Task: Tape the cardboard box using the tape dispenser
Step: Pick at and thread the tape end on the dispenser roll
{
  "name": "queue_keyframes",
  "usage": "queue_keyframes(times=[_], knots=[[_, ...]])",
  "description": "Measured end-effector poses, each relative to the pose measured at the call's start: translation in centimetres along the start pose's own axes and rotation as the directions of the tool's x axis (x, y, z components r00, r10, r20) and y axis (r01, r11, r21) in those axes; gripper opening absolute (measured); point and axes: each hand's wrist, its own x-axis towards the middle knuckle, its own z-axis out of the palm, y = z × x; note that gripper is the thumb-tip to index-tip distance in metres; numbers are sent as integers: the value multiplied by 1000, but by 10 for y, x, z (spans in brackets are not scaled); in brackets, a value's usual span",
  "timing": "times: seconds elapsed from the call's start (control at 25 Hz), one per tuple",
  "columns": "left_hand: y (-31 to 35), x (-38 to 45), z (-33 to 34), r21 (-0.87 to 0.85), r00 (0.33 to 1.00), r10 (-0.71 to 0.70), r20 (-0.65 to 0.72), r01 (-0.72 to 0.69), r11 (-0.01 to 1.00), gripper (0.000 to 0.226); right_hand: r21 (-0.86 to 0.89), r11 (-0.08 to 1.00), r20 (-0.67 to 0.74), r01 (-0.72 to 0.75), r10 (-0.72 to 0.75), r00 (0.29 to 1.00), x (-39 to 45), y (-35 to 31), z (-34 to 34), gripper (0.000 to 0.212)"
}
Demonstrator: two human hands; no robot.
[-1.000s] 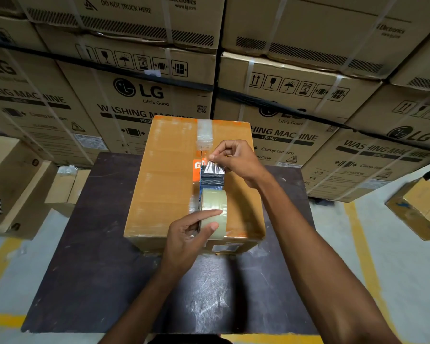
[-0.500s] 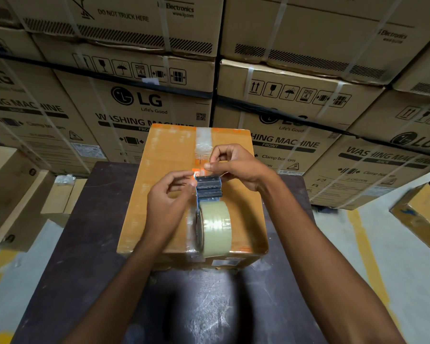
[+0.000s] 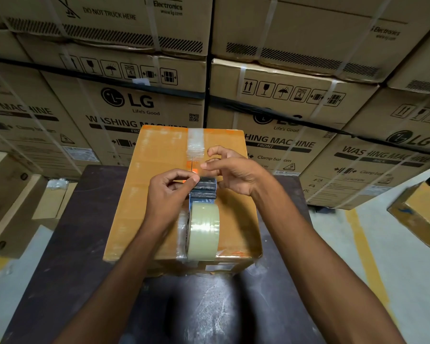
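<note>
1. Cardboard box (image 3: pixel 159 194) sits closed on the dark table (image 3: pixel 85 244), just in front of me, its far edge near the stacked washing-machine cartons (image 3: pixel 134 108).
2. Its flaps are shut, so I cannot tell what is inside; a strip of clear tape (image 3: pixel 195 145) runs along the top seam from the far edge toward the middle.
3. My tape dispenser (image 3: pixel 204 192) stands on top of the box near the centre, its dark head pointing away from me and the tape roll (image 3: pixel 204 229) toward me, reaching close to the near edge.
4. My left hand (image 3: pixel 169 192) comes in from the lower left, fingers curled, with thumb and forefinger pinched together right at the left side of the dispenser's head.
5. My right hand (image 3: pixel 231 170) reaches in from the lower right, wrist over the box's right half, thumb and forefinger pinched just above the head, the other fingers loosely raised.
6. Both pinches seem to close on the clear tape end between them, but the film is too transparent for me to say so for sure.
7. The dispenser's cutter and the seam beneath are hidden by my fingers.
8. A label on the box's near face is too small to read.
9. Off to the right, a smaller box (image 3: pixel 422 219) lies blurred on the floor, cut off by the frame.
</note>
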Motion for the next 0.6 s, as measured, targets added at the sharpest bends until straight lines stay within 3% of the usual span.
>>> queue_keyframes(times=[0.32, 0.44, 0.6], knots=[[-3, 3, -1, -22, 999, 1, 37, 0, 1000, 11, 257, 966, -7, 28, -26, 1000, -8, 22, -2, 52], [-4, 4, -3, -25, 1000, -2, 24, 2, 1000, 10, 154, 982, -185, 108, -79, 979, -13, 29, 1, 51], [-5, 7, -3, -24, 1000, -3, 23, 3, 1000, 5, 153, 939, -403, 307, -224, 887, -27, 57, 12, 20]])
